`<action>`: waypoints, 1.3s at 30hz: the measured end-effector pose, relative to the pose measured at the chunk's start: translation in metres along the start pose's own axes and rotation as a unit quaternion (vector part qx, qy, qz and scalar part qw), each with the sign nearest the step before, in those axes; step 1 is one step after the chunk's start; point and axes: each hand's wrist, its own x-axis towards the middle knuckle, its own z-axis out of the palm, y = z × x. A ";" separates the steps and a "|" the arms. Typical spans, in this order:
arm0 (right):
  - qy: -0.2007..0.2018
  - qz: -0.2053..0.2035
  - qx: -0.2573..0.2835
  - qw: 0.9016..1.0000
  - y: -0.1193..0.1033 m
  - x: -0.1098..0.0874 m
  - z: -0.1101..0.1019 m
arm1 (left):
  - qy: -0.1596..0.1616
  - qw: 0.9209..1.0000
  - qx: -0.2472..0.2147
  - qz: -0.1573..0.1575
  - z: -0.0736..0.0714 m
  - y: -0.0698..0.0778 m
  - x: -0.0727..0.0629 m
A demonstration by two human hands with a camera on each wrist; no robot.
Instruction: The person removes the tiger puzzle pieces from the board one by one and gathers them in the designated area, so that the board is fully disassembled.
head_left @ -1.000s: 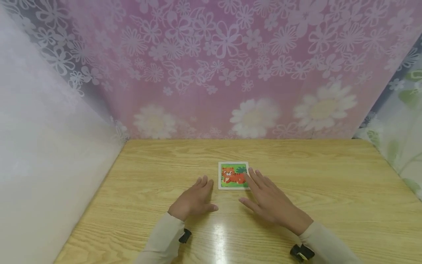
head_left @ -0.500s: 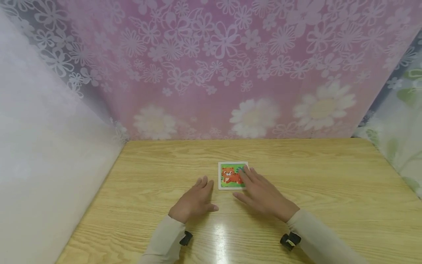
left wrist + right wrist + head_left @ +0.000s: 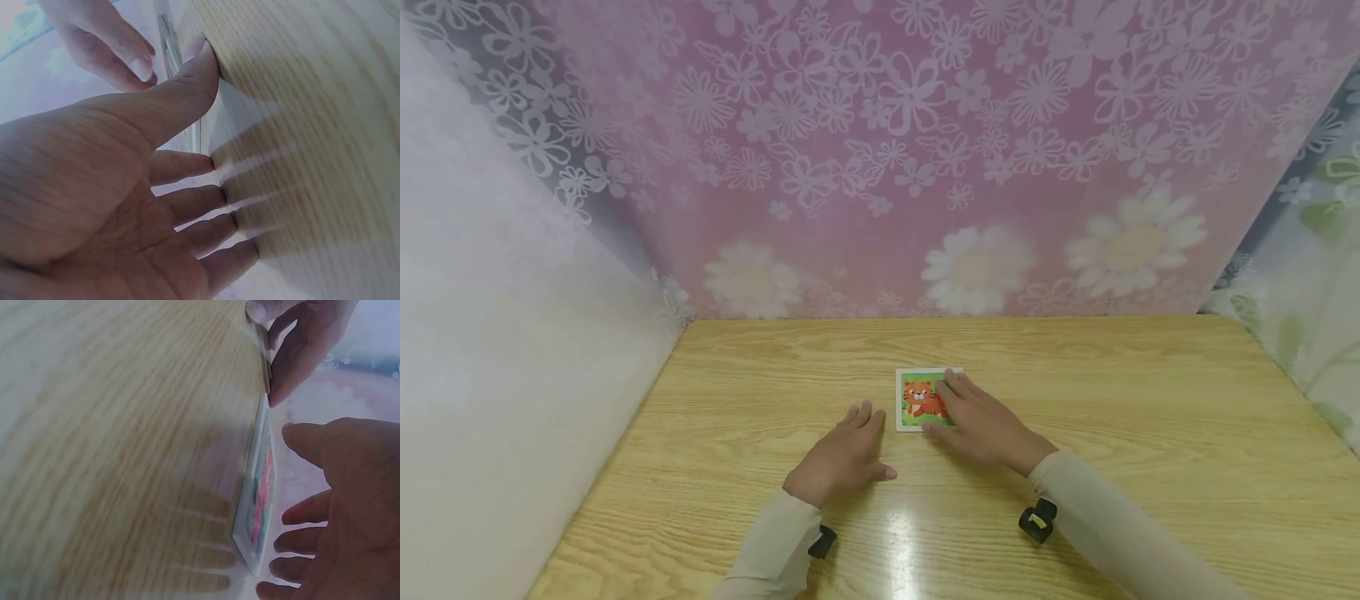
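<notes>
A square picture puzzle (image 3: pixel 916 408) with a white frame lies flat on the wooden table, showing an orange tiger on green. My right hand (image 3: pixel 988 425) is over its right part, fingers extended, covering that side in the head view. In the right wrist view the fingers of the right hand (image 3: pixel 356 500) hover just above the framed picture (image 3: pixel 259 494), with a gap under them. My left hand (image 3: pixel 842 457) rests on the table just left of the puzzle, fingers straight and thumb spread. The left wrist view shows the fingertips of that left hand (image 3: pixel 187 187) touching the wood.
The wooden table (image 3: pixel 775 358) stretches to a pink flowered curtain (image 3: pixel 880 167) at the back. A white cloth (image 3: pixel 512 333) hangs along the left side, and a leaf-patterned cloth (image 3: pixel 1315 317) on the right. Dark wrist cameras sit on both wrists.
My right hand has moved left from the puzzle's right edge to over its right part, hiding more of the tiger. The left hand and the puzzle stay in place.
</notes>
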 end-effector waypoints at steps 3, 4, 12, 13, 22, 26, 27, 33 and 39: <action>-0.004 -0.001 -0.003 1.000 0.002 0.005 0.002 | -0.003 1.000 -0.004 0.002 0.001 -0.001 0.001; -0.005 0.000 -0.003 1.000 0.003 0.007 0.003 | -0.003 1.000 -0.007 0.002 0.002 -0.001 0.001; -0.005 0.008 -0.006 1.000 0.008 0.013 0.007 | -0.005 1.000 -0.012 -0.005 0.002 0.001 0.003; -0.005 0.008 -0.011 1.000 0.008 0.013 0.007 | -0.006 1.000 -0.013 -0.006 0.003 0.002 0.003; 0.004 0.003 -0.058 0.998 0.009 0.014 0.011 | -0.002 1.000 0.006 -0.005 0.005 -0.002 0.003; 0.015 0.002 -0.056 0.998 0.008 0.017 0.013 | 0.023 0.999 0.028 -0.002 0.003 -0.005 0.007; 0.015 0.004 -0.053 0.998 0.007 0.017 0.014 | 0.033 0.999 0.031 0.000 0.002 -0.006 0.009; 0.019 0.013 -0.042 0.999 0.005 0.022 0.015 | 0.100 0.995 -0.007 0.008 -0.006 -0.006 0.027; 0.022 0.023 -0.038 0.999 0.003 0.023 0.013 | 0.129 0.988 -0.083 -0.002 -0.012 -0.007 0.054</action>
